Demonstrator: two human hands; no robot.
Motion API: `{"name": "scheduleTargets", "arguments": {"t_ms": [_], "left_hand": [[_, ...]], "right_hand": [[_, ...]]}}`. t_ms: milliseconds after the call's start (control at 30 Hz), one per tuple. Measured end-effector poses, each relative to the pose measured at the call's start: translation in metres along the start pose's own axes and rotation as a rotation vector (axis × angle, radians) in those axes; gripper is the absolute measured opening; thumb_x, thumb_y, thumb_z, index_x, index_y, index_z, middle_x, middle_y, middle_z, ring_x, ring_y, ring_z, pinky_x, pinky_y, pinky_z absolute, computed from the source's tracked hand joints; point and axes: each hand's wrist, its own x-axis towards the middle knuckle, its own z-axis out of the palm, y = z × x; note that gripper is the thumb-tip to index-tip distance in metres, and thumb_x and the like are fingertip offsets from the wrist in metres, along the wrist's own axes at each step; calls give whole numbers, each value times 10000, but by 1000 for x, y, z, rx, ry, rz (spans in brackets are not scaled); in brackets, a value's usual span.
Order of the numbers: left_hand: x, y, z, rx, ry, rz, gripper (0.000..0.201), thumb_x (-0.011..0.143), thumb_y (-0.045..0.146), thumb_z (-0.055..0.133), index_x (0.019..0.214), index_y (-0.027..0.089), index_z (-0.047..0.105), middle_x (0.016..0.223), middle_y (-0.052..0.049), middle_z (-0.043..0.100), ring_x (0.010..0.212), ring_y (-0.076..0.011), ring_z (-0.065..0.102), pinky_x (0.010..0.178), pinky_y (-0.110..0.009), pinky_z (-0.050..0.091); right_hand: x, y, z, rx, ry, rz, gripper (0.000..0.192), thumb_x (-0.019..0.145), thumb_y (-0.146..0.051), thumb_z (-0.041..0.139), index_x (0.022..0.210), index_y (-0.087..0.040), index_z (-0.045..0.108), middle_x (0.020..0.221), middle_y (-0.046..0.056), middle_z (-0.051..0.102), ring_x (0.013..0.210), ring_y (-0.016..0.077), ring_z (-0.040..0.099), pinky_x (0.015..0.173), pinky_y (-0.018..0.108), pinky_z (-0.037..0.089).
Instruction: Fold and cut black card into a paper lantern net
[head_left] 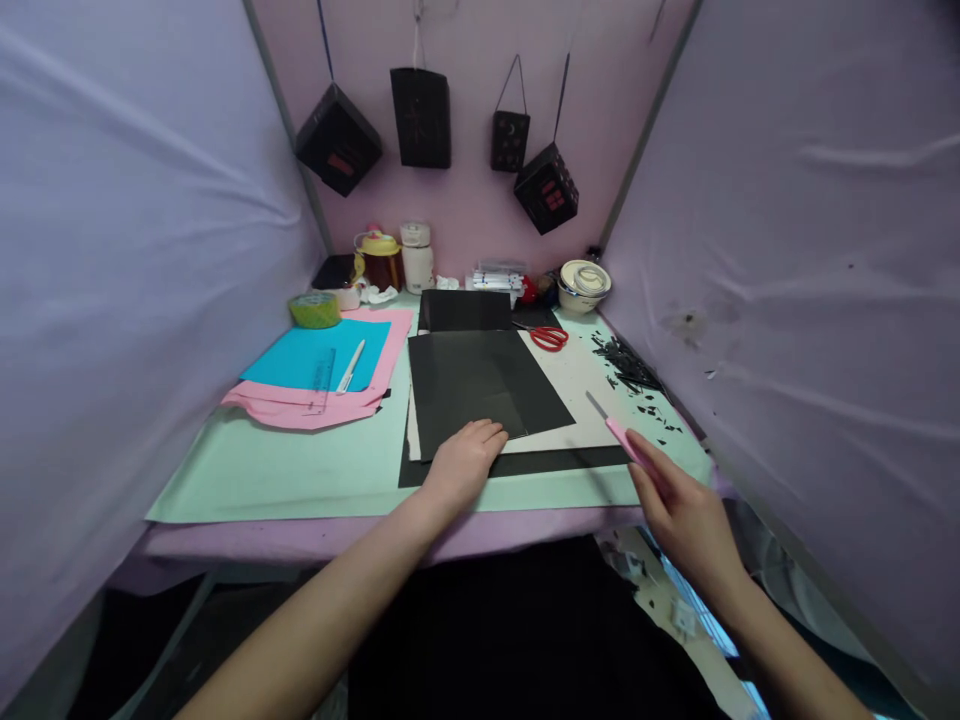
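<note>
My left hand [466, 462] lies on the lower edge of a sheet of black paper [480, 380], its fingers stretched out and pressing down. In my right hand [679, 500] is a craft knife [624, 440] with a pink handle, held above the table's front edge. Its thin blade points up and left, apart from the sheet. Under the black paper lies a pale board [581, 405], with another black sheet [562, 461] showing below it. Red-handled scissors [550, 339] rest at the sheet's upper right; their blades are partly hidden.
Black paper scraps [630, 365] litter the right side. At left, a ruler [322, 375] and a white pen [350, 366] lie on blue paper [289, 352]. A tape roll [315, 310], a white bottle [417, 262] and bowls [583, 285] stand behind. Black paper lanterns [420, 120] hang above.
</note>
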Motion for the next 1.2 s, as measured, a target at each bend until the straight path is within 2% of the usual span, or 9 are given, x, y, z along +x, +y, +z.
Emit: {"name": "scheduleTargets", "arguments": {"t_ms": [100, 200, 267, 333, 400, 533, 833, 1033, 1200], "left_hand": [[-2, -2, 3, -27, 47, -30, 413, 894, 35, 395, 1237, 180, 573, 1243, -78, 617, 1159, -196, 558, 972, -337, 467], [-3, -5, 6, -54, 96, -32, 377, 891, 39, 410, 1196, 167, 590, 1199, -83, 633, 1119, -195, 579, 953, -334, 482], [-2, -6, 8, -74, 130, -26, 345, 892, 45, 421, 1164, 157, 600, 1170, -90, 643, 1094, -199, 590, 943, -343, 489], [-1, -7, 9, -99, 159, -34, 323, 892, 48, 432, 1145, 152, 603, 1122, -88, 660, 1047, -197, 610, 919, -343, 501], [-1, -7, 9, -126, 182, -44, 302, 893, 53, 440, 1128, 148, 605, 1070, -82, 675, 995, -191, 629, 887, -334, 515], [0, -7, 9, -170, 214, -58, 265, 904, 82, 450, 1104, 147, 611, 1035, -78, 680, 969, -190, 636, 860, -330, 522], [2, -8, 9, -231, 229, -135, 241, 901, 103, 477, 1073, 167, 633, 1043, -57, 682, 979, -189, 630, 883, -341, 509], [2, -8, 7, -256, 229, -141, 193, 904, 133, 501, 1019, 184, 648, 999, -53, 687, 944, -196, 636, 849, -338, 515], [1, -9, 8, -264, 262, -112, 223, 915, 162, 485, 1094, 191, 616, 1054, -62, 681, 978, -201, 636, 877, -359, 513]], "right_hand": [[10, -14, 15, 161, -53, 70, 343, 837, -463, 562, 1067, -217, 628, 838, 25, 690, 648, 174, 596, 602, 268, 443], [29, -31, 40, 271, -72, 68, 253, 804, -447, 605, 725, -212, 552, 584, -35, 539, 542, 142, 488, 544, 255, 376], [42, -41, 56, 348, -84, 1, 201, 805, -380, 611, 733, -213, 525, 632, -34, 539, 576, 140, 495, 589, 260, 390], [53, -48, 70, 419, -160, -109, 100, 810, -297, 602, 845, -211, 566, 783, -1, 600, 718, 164, 557, 691, 279, 422], [61, -52, 80, 429, -243, -205, 117, 804, -230, 594, 920, -215, 597, 885, 26, 616, 841, 189, 569, 763, 305, 426], [63, -54, 91, 378, -304, -235, 109, 793, -180, 611, 896, -213, 615, 847, 23, 594, 840, 195, 549, 746, 309, 418], [54, -55, 92, 257, -236, -289, 139, 833, -163, 598, 737, -207, 506, 737, 8, 513, 737, 188, 492, 653, 285, 364], [48, -50, 92, 310, -176, -403, 93, 843, -191, 612, 806, -203, 527, 798, 23, 553, 790, 187, 501, 692, 283, 382], [41, -51, 92, 311, -139, -394, 134, 899, -213, 512, 767, -205, 536, 755, 32, 550, 747, 182, 503, 667, 282, 382]]}}
